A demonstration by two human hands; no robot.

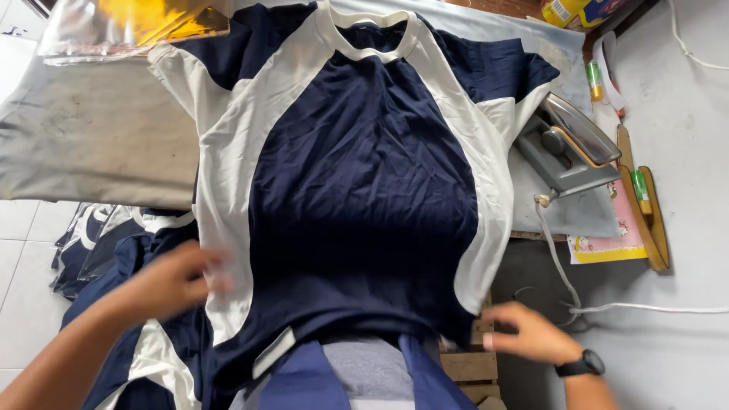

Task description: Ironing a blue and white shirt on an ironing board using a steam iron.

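A navy and white shirt (364, 175) lies spread flat on the padded ironing table (99, 137), collar at the far end, hem hanging over the near edge. My left hand (178, 281) pinches the white side panel at the shirt's lower left edge. My right hand (528, 332), with a black watch on the wrist, touches the hem at the lower right corner with fingers bent.
A grey iron (569, 148) rests on the table to the right, its white cord (577, 296) trailing down. A pile of similar navy and white shirts (114, 243) hangs at the left. A clear plastic bag (129, 26) with something yellow inside lies at the far left.
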